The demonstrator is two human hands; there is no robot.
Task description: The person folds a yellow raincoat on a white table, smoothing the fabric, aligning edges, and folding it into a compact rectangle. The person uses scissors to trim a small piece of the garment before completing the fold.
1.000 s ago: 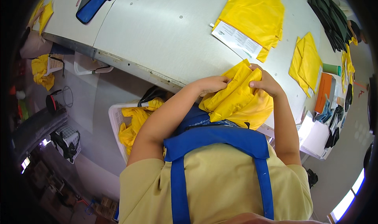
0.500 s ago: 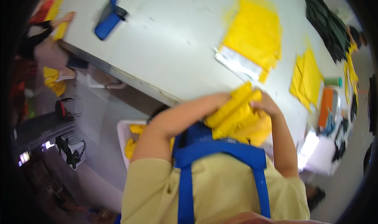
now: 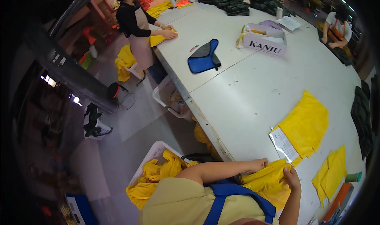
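One cloth (image 3: 267, 182), yellow, top edge slanting up-right

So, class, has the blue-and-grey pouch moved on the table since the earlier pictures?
No, not noticeably: the blue-and-grey pouch still lies just across the table seam, so there's no direction to give; the camera's view shifted.

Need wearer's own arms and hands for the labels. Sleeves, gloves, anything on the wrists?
Left arm: short, plain pale-yellow sleeve, bare below it. Right arm: bare where it shows, no sleeve in view. Left hand and right hand: no gloves. No watch or bracelet visible; rings too small to tell. No cables or markings seen.
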